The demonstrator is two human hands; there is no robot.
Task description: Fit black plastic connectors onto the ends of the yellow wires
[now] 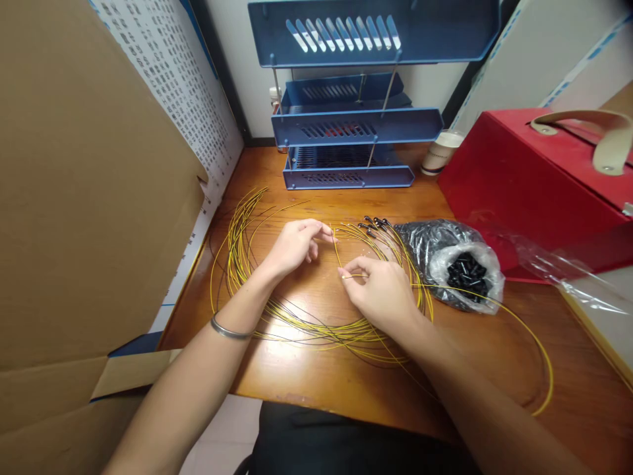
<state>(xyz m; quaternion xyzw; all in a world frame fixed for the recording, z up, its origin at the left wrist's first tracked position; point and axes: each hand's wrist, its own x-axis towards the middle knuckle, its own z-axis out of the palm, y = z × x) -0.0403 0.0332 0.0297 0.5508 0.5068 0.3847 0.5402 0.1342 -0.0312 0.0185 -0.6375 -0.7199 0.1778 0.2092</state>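
Note:
A loose coil of yellow and dark wires (316, 328) lies on the wooden table (297, 379). My left hand (300, 244), over the coil's middle, pinches the upper part of a thin yellow wire (335, 245). Lower down and to the right, my right hand (378, 287) has its thumb and forefinger closed on yellow wire. Black end pieces (376, 225) cap several wires behind my right hand. Beside them, a clear plastic bag (489, 280) stands open with small black parts (467, 276) inside.
Blue stacked trays (346, 178) stand at the back. A red box (514, 191) and a paper cup (442, 153) are at the right rear. Cardboard (89, 198) rises along the left. One yellow wire loops out past the bag toward the lower right.

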